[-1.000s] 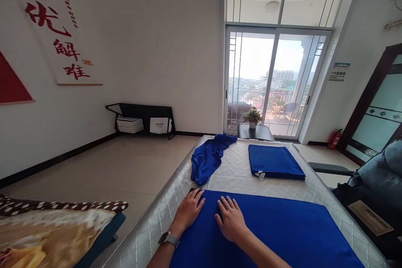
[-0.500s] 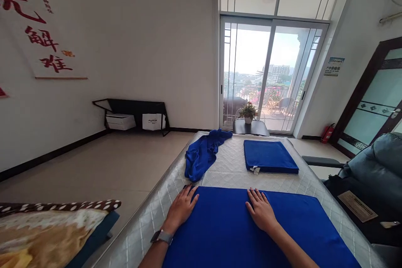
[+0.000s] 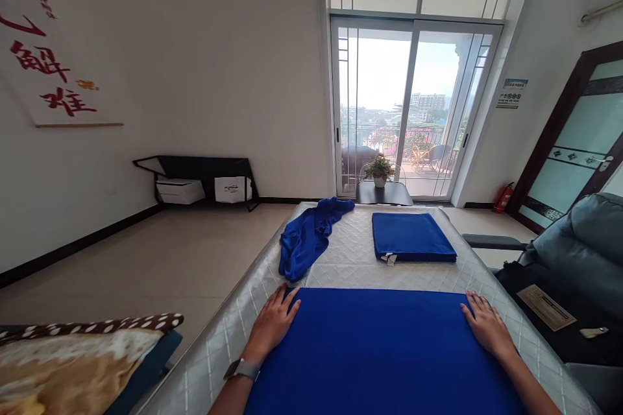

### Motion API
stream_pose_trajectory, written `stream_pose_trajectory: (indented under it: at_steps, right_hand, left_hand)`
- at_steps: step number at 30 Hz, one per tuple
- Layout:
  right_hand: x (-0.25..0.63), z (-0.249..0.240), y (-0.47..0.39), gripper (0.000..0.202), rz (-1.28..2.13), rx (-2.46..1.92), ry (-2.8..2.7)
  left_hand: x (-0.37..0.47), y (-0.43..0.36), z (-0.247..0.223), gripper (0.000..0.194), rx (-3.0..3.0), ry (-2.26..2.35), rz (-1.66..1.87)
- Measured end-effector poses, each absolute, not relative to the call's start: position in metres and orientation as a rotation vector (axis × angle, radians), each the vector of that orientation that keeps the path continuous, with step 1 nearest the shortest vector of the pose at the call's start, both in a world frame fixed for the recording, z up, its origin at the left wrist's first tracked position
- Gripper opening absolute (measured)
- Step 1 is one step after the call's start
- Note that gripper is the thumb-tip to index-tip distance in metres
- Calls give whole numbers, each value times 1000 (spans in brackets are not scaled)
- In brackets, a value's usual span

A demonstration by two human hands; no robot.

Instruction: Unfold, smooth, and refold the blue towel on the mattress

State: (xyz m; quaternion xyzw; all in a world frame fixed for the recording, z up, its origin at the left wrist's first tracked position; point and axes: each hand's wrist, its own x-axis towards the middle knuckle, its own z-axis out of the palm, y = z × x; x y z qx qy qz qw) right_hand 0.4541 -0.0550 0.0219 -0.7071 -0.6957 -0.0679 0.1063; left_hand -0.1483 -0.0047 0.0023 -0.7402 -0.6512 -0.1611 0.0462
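Observation:
A blue cloth (image 3: 374, 350) lies spread flat on the quilted white mattress (image 3: 341, 272) in front of me. On its far left corner my left hand (image 3: 275, 318) rests with fingers stretched out; a watch is on that wrist. My right hand (image 3: 488, 324) lies open on the far right corner, fingers spread. Beyond the cloth, to the right, sits a neat stack of folded blue cloth (image 3: 413, 235) with a white tag at its near edge. A crumpled blue cloth (image 3: 309, 240) lies at the far left of the mattress.
A patterned blanket (image 3: 87, 363) is at the lower left. To the right stands a dark armchair (image 3: 579, 253) with a cardboard-coloured label on it. A potted plant (image 3: 379, 168) stands on a chair beyond the mattress, before glass sliding doors (image 3: 413, 110). A black rack (image 3: 207, 168) sits by the wall.
My right hand has slid right along the cloth's far edge to its right corner, and the surface there looks smoother. My left hand has stayed at the left corner. The view has shifted slightly.

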Motion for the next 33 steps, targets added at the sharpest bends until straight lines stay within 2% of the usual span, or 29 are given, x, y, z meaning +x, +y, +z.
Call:
stream_pose_trajectory:
  at_steps: [6,11,15,19,27,33]
  right_hand:
    - [443,36,-58,54,-216,-2234,-1967]
    - [434,52,-54,34,-279,-2289,-1904]
    - [411,61,-43,31,-333,-2315,-1887]
    - [331,69,-38,45,-333,-2176,-2062]
    - [116,71,-51,57,247,-1426,-2463]
    - [62,55,-40,63,391,-1389,-2483]
  left_hand:
    - [-148,-3,2,51,-2228,-2013,-473]
    - [-151,-2,-3,54,-2218,-2075,-496]
    - [-157,1,-11,53,-2238,-2029,-520]
    - [-157,2,-13,53,-2227,-2025,-509]
    - [-149,-3,-1,52,-2203,-2026,-504]
    - [-153,-1,-7,52,-2221,-1950,-525]
